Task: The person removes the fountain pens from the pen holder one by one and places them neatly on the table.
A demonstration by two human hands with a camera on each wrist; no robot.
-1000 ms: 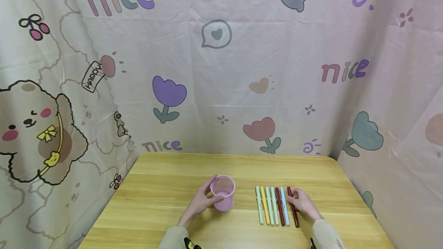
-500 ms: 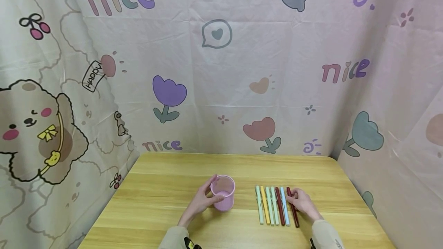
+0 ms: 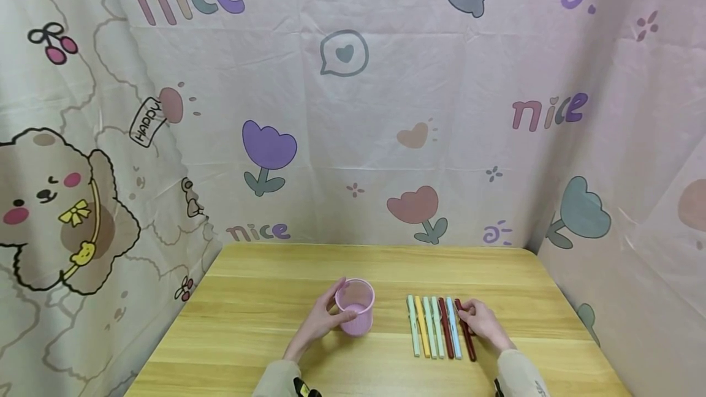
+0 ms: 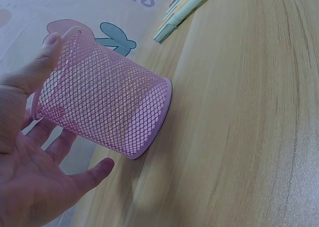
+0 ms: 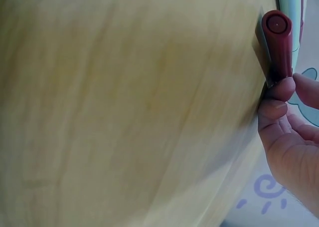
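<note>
My left hand [image 3: 322, 321] holds a pink mesh pen holder [image 3: 361, 323], which stands upright on the table. In the left wrist view the thumb lies at the rim of the pen holder [image 4: 107, 95] and the other fingers reach around its far side. To the right, several pens lie side by side in a row: light green [image 3: 413, 326], yellow [image 3: 423, 326], dark red [image 3: 447, 329] and light blue [image 3: 454, 329]. My right hand [image 3: 484, 322] pinches the rightmost dark red pen [image 3: 470, 345] near its upper part. Its round end faces the right wrist camera.
The wooden table [image 3: 265, 299] ends at a back edge against a printed cloth curtain [image 3: 342, 139]. Curtain cloth also hangs along the left and right sides. Between the pen holder and the row of pens is a gap of bare wood.
The fingers of my right hand have shifted very slightly at the dark red pen, whose upper end has moved a touch. My left hand and the pen holder have stayed in place.
</note>
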